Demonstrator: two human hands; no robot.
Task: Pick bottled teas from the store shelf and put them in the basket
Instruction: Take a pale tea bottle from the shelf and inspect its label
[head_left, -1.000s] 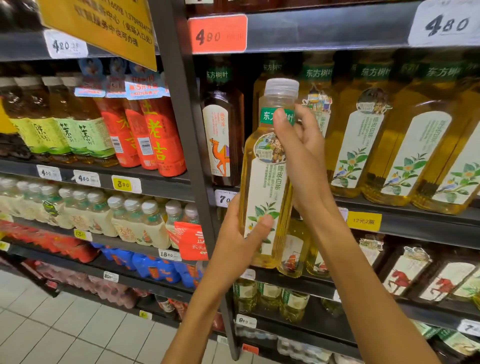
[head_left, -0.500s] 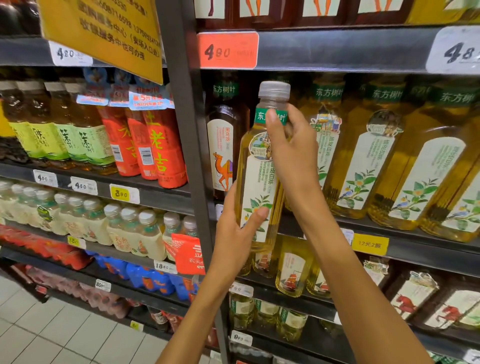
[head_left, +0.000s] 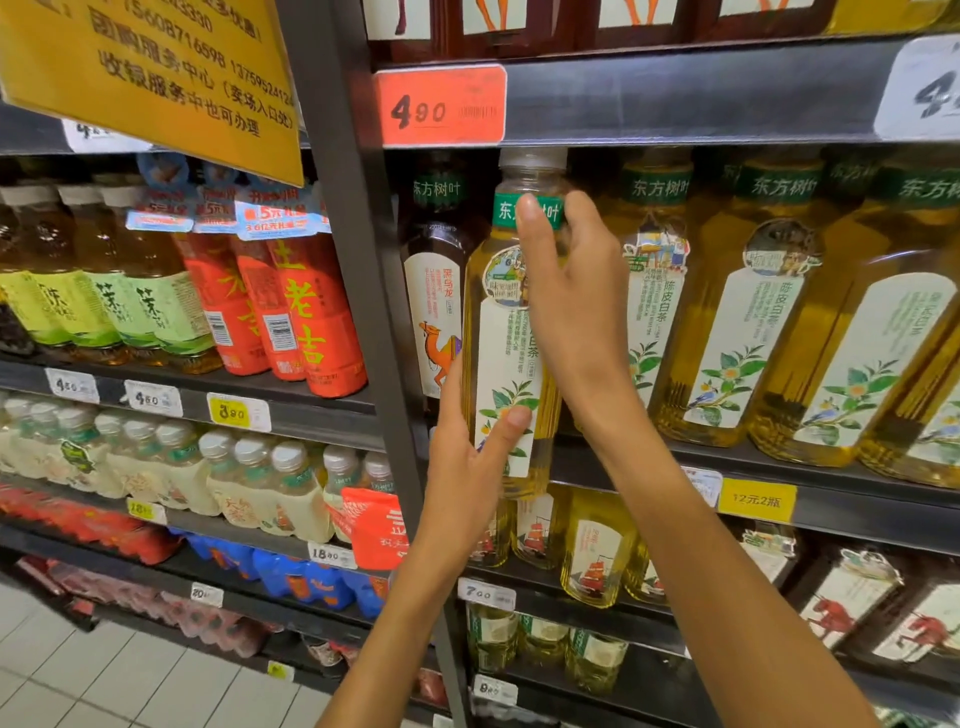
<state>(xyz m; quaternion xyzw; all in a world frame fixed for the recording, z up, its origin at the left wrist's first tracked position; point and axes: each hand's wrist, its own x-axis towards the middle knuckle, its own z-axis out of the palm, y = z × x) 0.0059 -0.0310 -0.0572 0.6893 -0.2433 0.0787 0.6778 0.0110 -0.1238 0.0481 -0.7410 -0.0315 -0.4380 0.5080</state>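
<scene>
shelf rail (head_left: 675, 111) hides tea bottle (head_left: 511, 358) cap; both hands grip it.

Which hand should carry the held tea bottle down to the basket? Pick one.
Left hand: it grips the tea bottle low on its body, supporting it. The right hand only pinches its neck.

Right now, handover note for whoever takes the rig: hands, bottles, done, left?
Left hand: grips the lower body of the yellow tea bottle.
Right hand: holds the same bottle at the neck and shoulder.
Bottle is upright, in front of the shelf, beside the matching bottles.
Done: one bottle in hand.
Left: put it in the basket, which is out of view, then pick more.
</scene>
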